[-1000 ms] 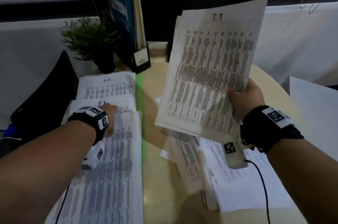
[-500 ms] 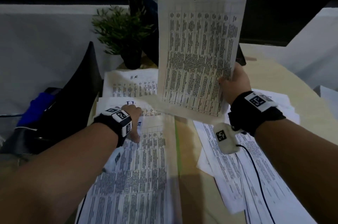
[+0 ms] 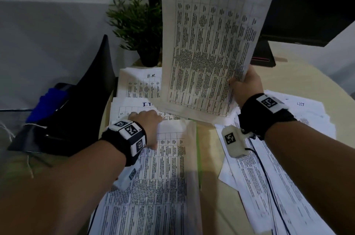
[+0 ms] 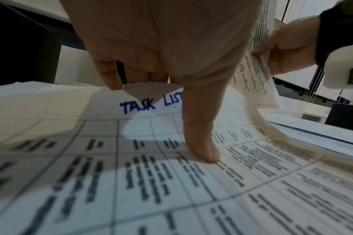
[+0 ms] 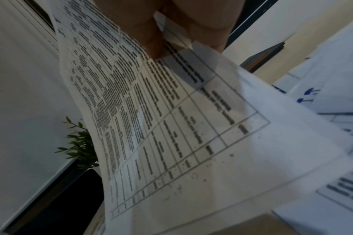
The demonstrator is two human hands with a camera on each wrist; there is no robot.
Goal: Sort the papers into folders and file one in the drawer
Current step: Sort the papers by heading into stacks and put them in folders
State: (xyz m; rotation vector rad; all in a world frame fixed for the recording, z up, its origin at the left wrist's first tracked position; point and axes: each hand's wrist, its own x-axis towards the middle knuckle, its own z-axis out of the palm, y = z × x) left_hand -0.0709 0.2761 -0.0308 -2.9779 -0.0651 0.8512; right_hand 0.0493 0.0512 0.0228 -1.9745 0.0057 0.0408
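Note:
My right hand [image 3: 242,82] holds a few printed sheets headed "I.T" [image 3: 211,46] upright above the desk, pinching their lower right edge; its thumb [image 5: 153,41] lies on the printed face. My left hand [image 3: 147,119] rests on the left stack. There its thumb [image 4: 203,151] presses a sheet headed "TASK LIST" [image 4: 151,182], with the fingertips [image 4: 111,81] at that sheet's top edge. Whether they reach under it is hidden. Behind lie an "I.T" sheet [image 3: 134,108] and an "H.R." sheet [image 3: 142,83]. A green folder edge [image 3: 198,158] shows beside the stack.
A loose pile of printed papers [image 3: 278,177] spreads over the right of the beige desk [image 3: 209,158]. A small potted plant [image 3: 138,29] and a dark monitor base [image 3: 263,56] stand at the back. A black tray with something blue [image 3: 46,104] sits to the left.
My right hand has carried the I.T sheets left and stood them more upright, over the far end of the left stack. My left hand has stayed on the stack.

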